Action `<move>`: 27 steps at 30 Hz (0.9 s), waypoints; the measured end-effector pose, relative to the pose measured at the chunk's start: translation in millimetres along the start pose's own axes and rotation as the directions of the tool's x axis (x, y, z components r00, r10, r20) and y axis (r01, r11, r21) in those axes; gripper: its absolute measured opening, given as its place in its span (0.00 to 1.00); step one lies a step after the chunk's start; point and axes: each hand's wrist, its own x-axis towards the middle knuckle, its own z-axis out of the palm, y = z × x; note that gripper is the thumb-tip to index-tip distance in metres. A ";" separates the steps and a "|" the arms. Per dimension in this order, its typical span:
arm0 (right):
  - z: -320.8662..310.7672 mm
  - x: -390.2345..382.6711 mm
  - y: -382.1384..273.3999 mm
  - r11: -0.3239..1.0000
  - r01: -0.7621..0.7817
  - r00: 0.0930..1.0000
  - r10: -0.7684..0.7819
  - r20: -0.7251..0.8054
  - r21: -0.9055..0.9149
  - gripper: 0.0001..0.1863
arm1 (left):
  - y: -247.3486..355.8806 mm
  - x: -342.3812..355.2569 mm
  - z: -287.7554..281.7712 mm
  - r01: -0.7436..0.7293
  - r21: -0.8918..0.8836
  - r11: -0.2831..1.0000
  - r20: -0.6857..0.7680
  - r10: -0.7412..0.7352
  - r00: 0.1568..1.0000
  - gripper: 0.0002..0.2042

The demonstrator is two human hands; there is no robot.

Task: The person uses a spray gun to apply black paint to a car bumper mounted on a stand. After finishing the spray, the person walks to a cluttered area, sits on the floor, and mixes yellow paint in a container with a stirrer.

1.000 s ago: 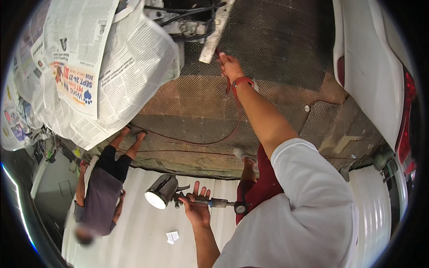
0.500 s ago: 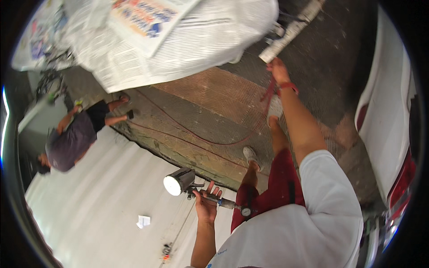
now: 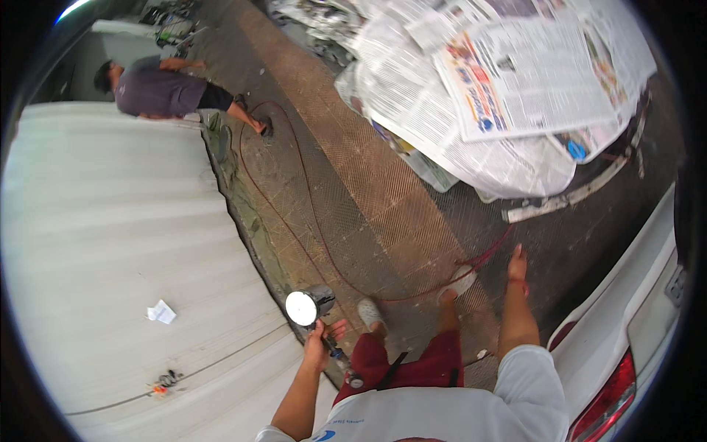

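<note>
My left hand (image 3: 318, 342) holds a spray gun (image 3: 333, 340) with a black cup (image 3: 319, 300) and bright round top, its fingers partly spread around the body; a small gauge (image 3: 354, 380) hangs at the inlet. My right hand (image 3: 518, 263), red band at the wrist, is low on the right with fingers stretched out and seemingly nothing in them. Just left of it a red hose (image 3: 482, 258) runs near my shoes (image 3: 370, 314). Above that hand is a pale metal strip (image 3: 537, 208) under a car part draped in newspapers (image 3: 523, 81).
A white car bumper with red lamp (image 3: 604, 383) is close on my right. Ribbed white sheeting (image 3: 110, 221) lies on the left, carrying a paper scrap (image 3: 160, 311) and a small tool (image 3: 168, 381). Another person (image 3: 158, 92) in a dark shirt stands upper left; hoses cross the floor.
My view has swung, shifting the newspaper-covered part rightward and the other person upward. My right hand has let go of the red hose and dropped away from the metal strip.
</note>
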 end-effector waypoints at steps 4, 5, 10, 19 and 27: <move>-41.4 -110.3 -24.7 0.975 0.007 0.998 0.008 0.065 -0.221 0.38 | 18.2 4.7 -55.6 -0.212 0.086 0.973 -0.052 0.217 0.975 0.14; -53.2 -135.2 -36.6 0.915 -0.090 0.986 0.137 0.093 -0.394 0.37 | 23.0 7.1 -69.1 -0.240 0.110 0.965 -0.112 0.252 0.961 0.14; -42.4 -240.3 -56.4 0.854 0.071 0.997 -0.039 0.074 -0.515 0.35 | 58.5 56.9 -133.4 -0.309 -0.077 0.948 -0.120 0.298 0.947 0.15; 93.1 -364.4 -60.9 0.858 0.266 0.961 -0.274 0.045 -0.440 0.28 | 199.4 184.2 -275.7 -0.220 -0.284 0.933 0.158 0.272 0.949 0.17; 254.1 -423.5 -255.8 0.468 0.558 0.825 -0.230 0.516 -0.685 0.34 | 250.7 226.8 -388.1 -0.234 -0.059 0.970 0.025 0.236 0.971 0.14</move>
